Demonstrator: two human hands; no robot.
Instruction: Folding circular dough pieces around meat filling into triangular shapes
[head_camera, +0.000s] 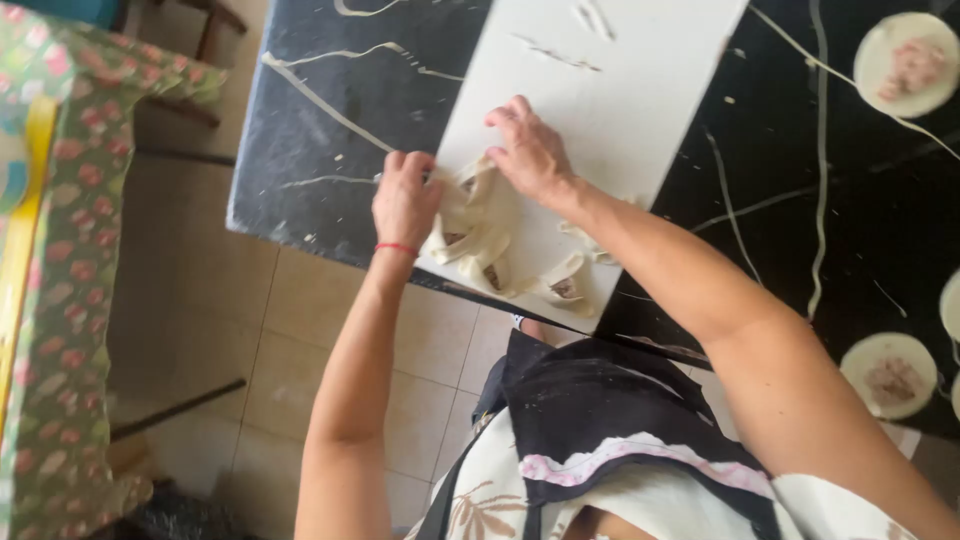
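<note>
Black stone with pale veins makes the worktop (330, 120), and it carries a white board (610, 90) laid across it, probably to give the dough a clean surface. Beside the worktop stands a table with a flowered cloth (70, 300). On the right lie round dough discs with pink filling (905, 65), set apart so they do not stick together. At the near edge of the board sit folded dumplings (560, 285), already closed. The dumpling in work (478, 205) lies on the board between both hands. The left hand (403, 203) pinches its edge with fingers together; the right hand (530, 155) presses on it, fingers bent and close.
</note>
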